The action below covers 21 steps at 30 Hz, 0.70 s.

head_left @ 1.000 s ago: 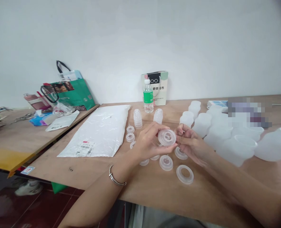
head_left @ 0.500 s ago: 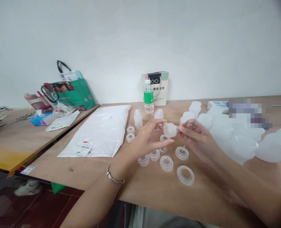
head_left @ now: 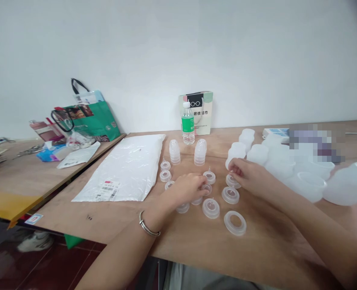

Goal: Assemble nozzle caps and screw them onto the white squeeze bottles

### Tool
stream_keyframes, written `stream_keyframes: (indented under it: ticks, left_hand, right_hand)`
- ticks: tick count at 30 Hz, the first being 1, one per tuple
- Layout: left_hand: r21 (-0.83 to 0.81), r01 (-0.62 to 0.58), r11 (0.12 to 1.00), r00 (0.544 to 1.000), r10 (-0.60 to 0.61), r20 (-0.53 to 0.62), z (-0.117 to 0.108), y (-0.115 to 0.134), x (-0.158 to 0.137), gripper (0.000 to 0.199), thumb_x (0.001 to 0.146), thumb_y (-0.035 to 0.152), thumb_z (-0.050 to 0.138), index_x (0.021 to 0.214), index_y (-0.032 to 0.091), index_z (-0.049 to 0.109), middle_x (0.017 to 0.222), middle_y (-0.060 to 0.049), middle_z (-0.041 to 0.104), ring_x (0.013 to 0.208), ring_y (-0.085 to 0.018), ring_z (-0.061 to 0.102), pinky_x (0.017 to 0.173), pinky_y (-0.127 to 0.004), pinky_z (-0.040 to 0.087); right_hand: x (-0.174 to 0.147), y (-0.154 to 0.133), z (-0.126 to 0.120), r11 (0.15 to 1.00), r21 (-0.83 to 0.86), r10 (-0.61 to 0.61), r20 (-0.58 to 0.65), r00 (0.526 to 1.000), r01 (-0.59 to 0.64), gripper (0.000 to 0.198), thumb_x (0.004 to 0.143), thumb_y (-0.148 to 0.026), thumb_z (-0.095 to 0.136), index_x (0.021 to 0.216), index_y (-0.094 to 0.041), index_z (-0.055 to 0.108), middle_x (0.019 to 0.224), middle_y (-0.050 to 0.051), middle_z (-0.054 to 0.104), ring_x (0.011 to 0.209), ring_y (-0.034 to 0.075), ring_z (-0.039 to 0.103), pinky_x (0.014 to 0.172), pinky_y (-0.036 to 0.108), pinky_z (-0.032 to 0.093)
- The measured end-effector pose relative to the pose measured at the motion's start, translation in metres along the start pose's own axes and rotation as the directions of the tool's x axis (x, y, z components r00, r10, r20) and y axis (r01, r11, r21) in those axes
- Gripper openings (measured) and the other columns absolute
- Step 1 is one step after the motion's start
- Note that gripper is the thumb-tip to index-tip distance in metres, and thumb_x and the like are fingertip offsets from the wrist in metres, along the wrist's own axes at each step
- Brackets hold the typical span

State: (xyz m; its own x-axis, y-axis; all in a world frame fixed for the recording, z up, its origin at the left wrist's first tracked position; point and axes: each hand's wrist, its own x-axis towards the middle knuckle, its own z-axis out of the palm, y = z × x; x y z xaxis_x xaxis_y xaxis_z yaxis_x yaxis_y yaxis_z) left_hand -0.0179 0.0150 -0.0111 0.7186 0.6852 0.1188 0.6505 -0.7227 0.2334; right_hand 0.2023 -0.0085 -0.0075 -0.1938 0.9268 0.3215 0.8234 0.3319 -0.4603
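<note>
My left hand (head_left: 189, 189) reaches over the table with its fingers closed on a small clear plastic cap (head_left: 208, 189), partly hidden by the fingertips. My right hand (head_left: 245, 173) pinches the tip of a baby bottle nipple in a ring (head_left: 233, 182), which rests on the table. Close by sit another ringed nipple (head_left: 230, 195), one nearer me (head_left: 211, 208) and an open-centred ring (head_left: 235, 222). Several similar pieces stand left of my left hand, among them a ringed nipple (head_left: 165, 175). Behind the hands are two stacks of clear domed caps, a left stack (head_left: 175, 152) and a right stack (head_left: 200, 152).
Several frosted white bottles (head_left: 305, 185) crowd the right side. A white plastic mailer (head_left: 121, 167) lies at left. Behind stand a water bottle (head_left: 188, 125) and a paper bag (head_left: 204, 117). A green bag (head_left: 96, 121) sits on the adjoining left table.
The clear cup-shaped piece and nipple held up between my hands have come apart. My right hand has lowered its nipple to the table; my left hand has dropped onto a cap.
</note>
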Motion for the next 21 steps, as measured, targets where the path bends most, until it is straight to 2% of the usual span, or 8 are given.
stream_keyframes:
  ticks: [4,10,12,15,18,21]
  left_hand:
    - [0.048,-0.036,0.998,0.999,0.037,-0.03,-0.001,0.002,0.0,0.011,0.08,0.027,0.053,0.078,0.019,0.059,0.08,-0.003,0.064,0.071,-0.019,0.06,0.059,-0.027,0.04]
    - [-0.031,0.0,1.0,0.984,-0.005,-0.179,-0.011,0.0,-0.001,0.011,0.081,0.019,0.047,0.078,0.019,0.058,0.073,-0.001,0.062,0.064,-0.015,0.057,0.055,-0.025,0.039]
    - [-0.11,0.018,0.994,0.963,-0.047,-0.266,-0.013,-0.003,-0.001,0.012,0.082,0.02,0.045,0.082,0.019,0.057,0.073,-0.001,0.062,0.063,-0.013,0.057,0.055,-0.023,0.04]
    - [-0.241,0.059,0.969,0.905,-0.153,-0.397,-0.016,-0.007,0.001,0.015,0.086,0.023,0.04,0.092,0.019,0.054,0.067,0.001,0.061,0.058,-0.012,0.056,0.055,-0.023,0.041]
    - [-0.328,0.057,0.943,0.853,-0.217,-0.475,-0.019,-0.012,0.002,0.021,0.088,0.024,0.038,0.104,0.021,0.051,0.065,0.002,0.062,0.057,-0.012,0.058,0.057,-0.023,0.044]
    - [-0.333,0.049,0.942,0.82,-0.228,-0.525,-0.02,-0.017,0.003,0.026,0.087,0.021,0.038,0.108,0.022,0.053,0.069,0.001,0.063,0.06,-0.012,0.06,0.056,-0.023,0.044]
  right_hand:
    - [0.001,0.008,0.007,0.999,-0.032,0.007,0.069,0.998,-0.005,0.009,0.075,-0.014,0.044,0.07,-0.022,0.043,0.064,0.001,0.054,0.056,0.016,0.049,0.054,0.029,0.035]
    - [0.0,0.012,0.009,1.0,-0.003,0.003,0.05,0.999,-0.003,0.01,0.075,-0.014,0.045,0.07,-0.022,0.044,0.066,0.002,0.056,0.057,0.017,0.049,0.054,0.029,0.035]
    - [0.0,0.012,0.009,1.0,-0.003,0.011,0.035,0.999,-0.011,0.008,0.076,-0.015,0.046,0.071,-0.022,0.044,0.067,0.002,0.055,0.058,0.017,0.05,0.054,0.029,0.035]
    - [0.001,0.008,0.008,1.0,0.001,0.029,-0.021,0.999,-0.029,0.004,0.079,-0.023,0.047,0.076,-0.022,0.045,0.074,0.003,0.056,0.062,0.018,0.051,0.057,0.031,0.037]
    - [-0.001,-0.003,0.006,0.996,0.082,0.035,-0.126,0.991,-0.025,0.013,0.083,-0.034,0.047,0.078,-0.022,0.048,0.077,0.003,0.056,0.066,0.018,0.051,0.06,0.032,0.038]
    - [-0.005,-0.017,0.002,0.985,0.173,0.035,-0.215,0.976,0.003,0.022,0.085,-0.041,0.047,0.074,-0.023,0.05,0.069,0.002,0.055,0.062,0.016,0.049,0.059,0.031,0.037]
